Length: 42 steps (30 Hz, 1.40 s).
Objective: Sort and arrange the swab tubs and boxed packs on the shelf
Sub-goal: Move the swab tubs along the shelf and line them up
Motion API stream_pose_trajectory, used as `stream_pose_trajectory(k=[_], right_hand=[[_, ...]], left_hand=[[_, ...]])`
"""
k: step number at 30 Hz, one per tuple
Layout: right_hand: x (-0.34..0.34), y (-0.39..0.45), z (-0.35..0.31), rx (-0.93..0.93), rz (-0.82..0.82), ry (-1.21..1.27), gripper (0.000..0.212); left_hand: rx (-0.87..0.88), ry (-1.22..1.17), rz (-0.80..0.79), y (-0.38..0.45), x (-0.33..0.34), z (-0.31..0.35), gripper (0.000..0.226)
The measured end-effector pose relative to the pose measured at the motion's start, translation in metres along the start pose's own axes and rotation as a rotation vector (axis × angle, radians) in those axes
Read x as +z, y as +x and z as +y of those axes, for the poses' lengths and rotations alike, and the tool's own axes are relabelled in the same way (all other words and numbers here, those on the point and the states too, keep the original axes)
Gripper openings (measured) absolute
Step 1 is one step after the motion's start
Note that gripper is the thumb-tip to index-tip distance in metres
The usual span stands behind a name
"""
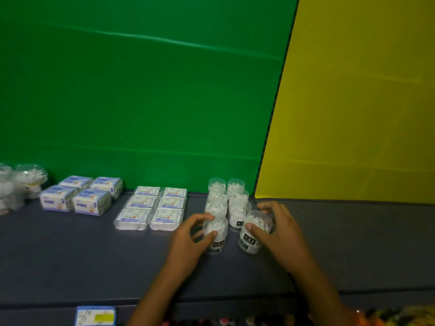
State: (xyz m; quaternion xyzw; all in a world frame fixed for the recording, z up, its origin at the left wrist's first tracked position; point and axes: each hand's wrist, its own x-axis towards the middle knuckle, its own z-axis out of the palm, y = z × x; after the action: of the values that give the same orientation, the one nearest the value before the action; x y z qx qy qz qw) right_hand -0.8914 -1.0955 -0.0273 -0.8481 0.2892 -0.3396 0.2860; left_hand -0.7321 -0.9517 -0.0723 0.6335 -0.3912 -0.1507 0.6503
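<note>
Two rows of clear cylindrical swab tubs with black labels stand on the grey shelf near the green wall. My left hand grips the front tub of the left row. My right hand holds the front tub of the right row, which is tilted. Flat boxed packs lie in a two-wide grid to the left of the tubs. Further left sit several taller blue-and-white packs.
Rounded clear tubs crowd the far left edge. A blue pack lies on a lower level at the bottom. A green wall and a yellow wall close the back and right; grey shelf surface extends right of the tubs.
</note>
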Motion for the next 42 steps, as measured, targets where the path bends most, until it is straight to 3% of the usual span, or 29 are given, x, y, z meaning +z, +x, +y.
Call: stream_pose_trajectory(k=[4,10,16,19,42], right_hand=[[-0.002,-0.001,0.008,-0.027,-0.013,0.007,0.041],[-0.001,0.000,0.015,-0.088,-0.042,0.018,0.041],[0.003,0.007,0.014,-0.170,-0.072,0.021,0.035],[0.008,0.013,0.015,-0.228,-0.068,-0.024,0.034],[0.023,0.009,0.008,-0.309,-0.067,-0.207,0.028]], left_hand=[[0.071,0.076,0.046,0.001,0.006,-0.005,0.028],[0.089,0.205,0.078,-0.004,0.001,-0.003,0.044],[0.175,0.920,0.058,-0.013,-0.034,0.016,0.047],[0.158,1.124,0.028,-0.010,-0.040,0.029,0.044],[0.082,1.166,0.043,-0.023,-0.064,0.037,0.035]])
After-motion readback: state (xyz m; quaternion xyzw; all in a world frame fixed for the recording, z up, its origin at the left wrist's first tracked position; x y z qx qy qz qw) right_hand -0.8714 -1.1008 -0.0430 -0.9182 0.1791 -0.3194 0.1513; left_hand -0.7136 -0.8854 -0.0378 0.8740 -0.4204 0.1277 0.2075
